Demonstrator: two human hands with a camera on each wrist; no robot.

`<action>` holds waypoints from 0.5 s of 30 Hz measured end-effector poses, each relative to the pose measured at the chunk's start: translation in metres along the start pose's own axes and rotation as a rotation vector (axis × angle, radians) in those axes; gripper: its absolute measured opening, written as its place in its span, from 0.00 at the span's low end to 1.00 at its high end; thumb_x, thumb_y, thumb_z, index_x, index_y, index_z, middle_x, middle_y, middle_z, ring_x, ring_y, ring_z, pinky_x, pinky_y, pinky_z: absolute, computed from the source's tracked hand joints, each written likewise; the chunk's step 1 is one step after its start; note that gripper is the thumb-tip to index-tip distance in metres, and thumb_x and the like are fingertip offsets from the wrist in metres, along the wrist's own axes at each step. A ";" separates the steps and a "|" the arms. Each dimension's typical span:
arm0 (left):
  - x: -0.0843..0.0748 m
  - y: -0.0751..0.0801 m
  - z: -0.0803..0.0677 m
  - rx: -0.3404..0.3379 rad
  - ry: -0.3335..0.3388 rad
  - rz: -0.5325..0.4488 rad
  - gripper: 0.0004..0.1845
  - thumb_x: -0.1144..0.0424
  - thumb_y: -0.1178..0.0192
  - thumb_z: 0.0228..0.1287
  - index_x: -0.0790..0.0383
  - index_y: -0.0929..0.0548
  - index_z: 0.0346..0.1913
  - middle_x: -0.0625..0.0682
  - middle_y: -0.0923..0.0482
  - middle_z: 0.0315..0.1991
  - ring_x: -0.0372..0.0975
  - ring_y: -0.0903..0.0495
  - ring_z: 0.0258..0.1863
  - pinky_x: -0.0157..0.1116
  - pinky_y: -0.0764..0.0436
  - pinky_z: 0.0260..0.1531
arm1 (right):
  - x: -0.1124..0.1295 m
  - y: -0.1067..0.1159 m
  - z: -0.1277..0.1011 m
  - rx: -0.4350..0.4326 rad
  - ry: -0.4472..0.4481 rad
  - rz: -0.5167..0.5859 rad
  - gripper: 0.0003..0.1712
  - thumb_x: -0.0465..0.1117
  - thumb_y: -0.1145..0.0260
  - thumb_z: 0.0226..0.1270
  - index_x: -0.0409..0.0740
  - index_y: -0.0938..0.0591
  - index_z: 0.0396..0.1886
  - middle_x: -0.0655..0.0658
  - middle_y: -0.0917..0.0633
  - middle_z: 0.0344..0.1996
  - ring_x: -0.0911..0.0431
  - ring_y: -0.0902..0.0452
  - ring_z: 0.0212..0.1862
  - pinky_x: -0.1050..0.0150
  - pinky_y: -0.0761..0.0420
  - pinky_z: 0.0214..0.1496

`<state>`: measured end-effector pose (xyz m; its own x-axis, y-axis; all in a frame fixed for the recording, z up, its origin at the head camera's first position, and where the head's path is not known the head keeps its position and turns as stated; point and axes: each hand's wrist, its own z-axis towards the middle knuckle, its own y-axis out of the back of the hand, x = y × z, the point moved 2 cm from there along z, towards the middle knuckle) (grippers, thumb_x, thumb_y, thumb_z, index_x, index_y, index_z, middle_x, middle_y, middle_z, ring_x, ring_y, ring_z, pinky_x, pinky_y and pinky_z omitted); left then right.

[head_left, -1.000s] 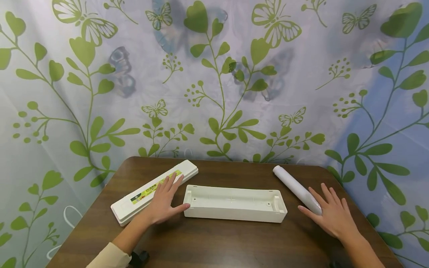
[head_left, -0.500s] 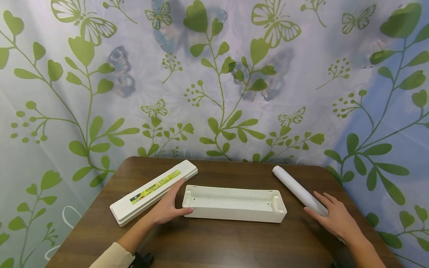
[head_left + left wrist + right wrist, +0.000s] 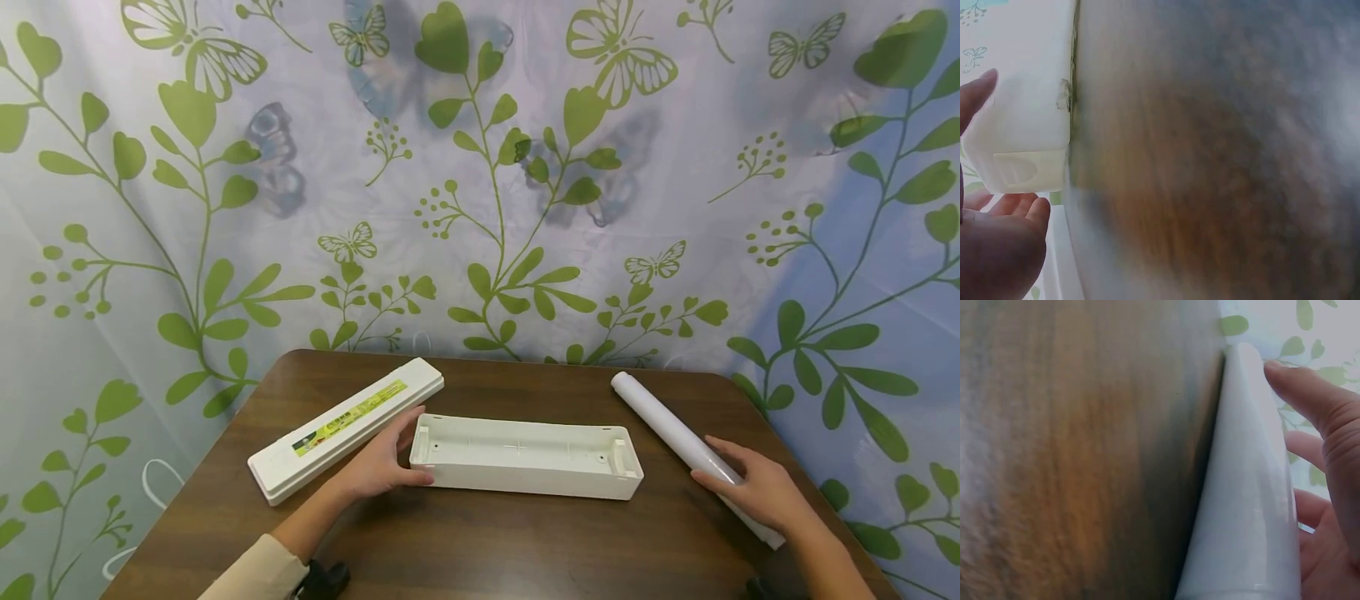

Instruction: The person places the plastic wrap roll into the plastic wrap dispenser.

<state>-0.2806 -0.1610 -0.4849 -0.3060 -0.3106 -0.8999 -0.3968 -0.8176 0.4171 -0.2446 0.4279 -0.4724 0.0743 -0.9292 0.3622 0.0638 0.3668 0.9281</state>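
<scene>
In the head view, a long white plastic box (image 3: 517, 454) stands with its hollow side up in mid-table. My left hand (image 3: 378, 462) holds its left end, thumb at the front wall and fingers round the back corner; the left wrist view shows the fingers (image 3: 1035, 212) beside the box end (image 3: 1029, 172). To the right, a glossy white roll of plastic wrap (image 3: 667, 425) lies slanted on the table. My right hand (image 3: 757, 483) grips its near part, thumb on one side, fingers on the other. In the right wrist view the thumb (image 3: 1307, 390) is against the roll (image 3: 1247, 487).
A long white lid (image 3: 330, 442) with a green-yellow label lies slanted left of the box, close behind my left hand. The brown wooden table (image 3: 525, 546) ends at a curtain (image 3: 525, 208) printed with leaves and butterflies. A white cord loop (image 3: 153, 483) hangs at the left edge.
My left hand has moved off the lid and closed round the box's left end. My right hand has shifted slightly right and down along the roll and curled its fingers round it.
</scene>
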 end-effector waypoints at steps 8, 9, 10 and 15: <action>0.007 0.001 0.006 0.011 0.013 -0.050 0.57 0.66 0.21 0.53 0.69 0.50 0.79 0.69 0.43 0.77 0.61 0.43 0.78 0.57 0.41 0.76 | -0.004 0.004 0.001 0.076 -0.002 0.078 0.47 0.63 0.30 0.66 0.39 0.30 0.75 0.24 0.18 0.58 0.35 0.17 0.54 0.52 0.18 0.39; 0.008 0.001 0.006 0.014 0.021 -0.063 0.57 0.67 0.22 0.53 0.69 0.50 0.79 0.69 0.42 0.77 0.61 0.44 0.78 0.58 0.42 0.76 | -0.005 0.004 0.001 0.079 -0.006 0.080 0.48 0.63 0.29 0.65 0.40 0.30 0.75 0.25 0.17 0.58 0.36 0.16 0.54 0.54 0.19 0.39; 0.008 0.001 0.007 0.017 0.029 -0.075 0.57 0.67 0.22 0.53 0.69 0.49 0.79 0.69 0.42 0.77 0.61 0.43 0.78 0.58 0.42 0.76 | -0.006 0.004 0.002 0.084 0.000 0.086 0.48 0.63 0.29 0.65 0.39 0.29 0.75 0.25 0.17 0.58 0.38 0.16 0.53 0.55 0.20 0.39; 0.009 0.001 0.008 0.037 0.058 -0.121 0.57 0.69 0.22 0.53 0.69 0.50 0.79 0.69 0.43 0.77 0.61 0.42 0.78 0.58 0.41 0.76 | -0.011 0.004 0.003 0.095 0.015 0.135 0.46 0.58 0.25 0.63 0.40 0.28 0.74 0.29 0.16 0.57 0.58 0.17 0.46 0.65 0.23 0.37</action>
<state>-0.2910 -0.1609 -0.4912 -0.2039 -0.2392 -0.9493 -0.4595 -0.8329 0.3086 -0.2481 0.4391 -0.4721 0.0907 -0.8709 0.4831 -0.0425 0.4813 0.8755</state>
